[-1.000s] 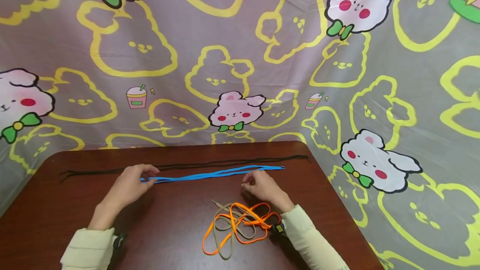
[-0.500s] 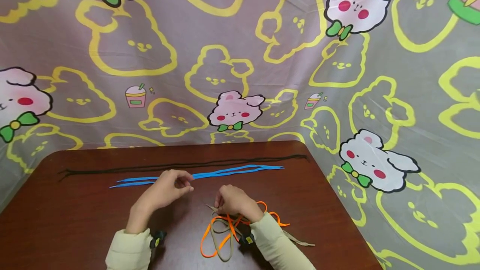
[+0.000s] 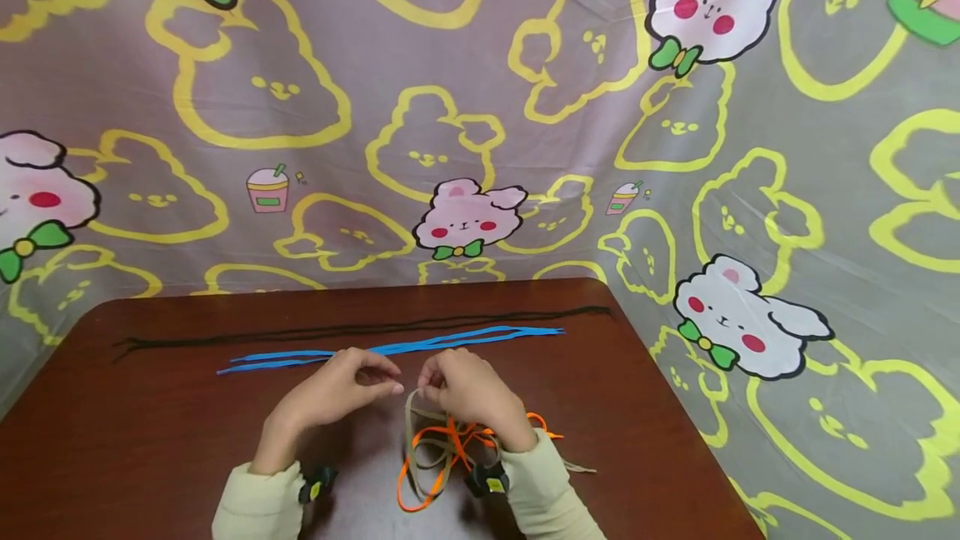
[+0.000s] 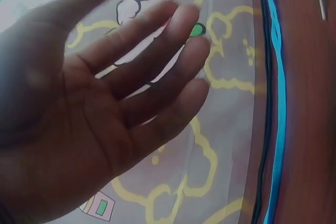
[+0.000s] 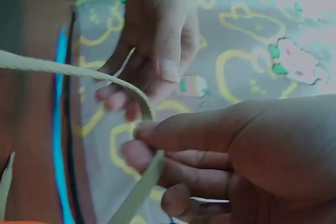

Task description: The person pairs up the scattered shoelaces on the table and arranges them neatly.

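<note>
My right hand point(image 3: 472, 394) pinches a flat tan shoelace point(image 3: 409, 432) between thumb and index finger, above the table. In the right wrist view the lace point(image 5: 68, 69) runs in from the left to the fingertips, and another length of it hangs below them. My left hand point(image 3: 341, 390) is just left of the right hand, its fingertips close to the raised lace. Its fingers are spread and the palm holds nothing in the left wrist view. An orange shoelace point(image 3: 402, 486) lies tangled with the tan one, partly hidden under my right hand and wrist.
Blue shoelaces point(image 3: 450, 342) lie stretched out across the table point(image 3: 150, 440) beyond my hands. Behind them, black laces point(image 3: 262, 335) run nearly parallel, close to the far edge. A patterned cloth point(image 3: 337, 107) hangs at the back and right.
My left hand has moved right, away from the blue laces' left end. My right hand came left and down to the tangle, then lifted part of the tan shoelace.
</note>
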The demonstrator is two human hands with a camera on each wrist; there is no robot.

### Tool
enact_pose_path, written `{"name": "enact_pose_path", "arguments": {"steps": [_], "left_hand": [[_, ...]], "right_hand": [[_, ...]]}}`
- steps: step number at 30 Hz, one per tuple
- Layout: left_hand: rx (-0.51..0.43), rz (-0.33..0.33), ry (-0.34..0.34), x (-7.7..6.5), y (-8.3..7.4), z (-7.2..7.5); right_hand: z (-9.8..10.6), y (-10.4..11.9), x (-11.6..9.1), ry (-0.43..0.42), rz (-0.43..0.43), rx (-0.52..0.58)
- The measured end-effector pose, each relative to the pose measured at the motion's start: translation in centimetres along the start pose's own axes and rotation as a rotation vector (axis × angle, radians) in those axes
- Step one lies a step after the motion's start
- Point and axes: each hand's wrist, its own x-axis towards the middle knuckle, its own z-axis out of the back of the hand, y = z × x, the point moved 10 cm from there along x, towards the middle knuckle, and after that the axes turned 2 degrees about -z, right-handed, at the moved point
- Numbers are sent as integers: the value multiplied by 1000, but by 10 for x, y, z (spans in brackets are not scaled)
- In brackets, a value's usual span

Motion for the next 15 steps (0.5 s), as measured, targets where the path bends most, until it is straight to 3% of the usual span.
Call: {"name": "enact_pose_path", "arguments": {"steps": [5,10,15], "left_hand": [[-50,-36,98,-2,-13,-10],[-44,-96,87,-6,-33,-8],[-58,-111,89,-13,-48,-6]], "right_hand": [[20,17,-8,-112,24,42],[32,20,-22,-137,27,110],[42,18,-35,-111,27,164]]}}
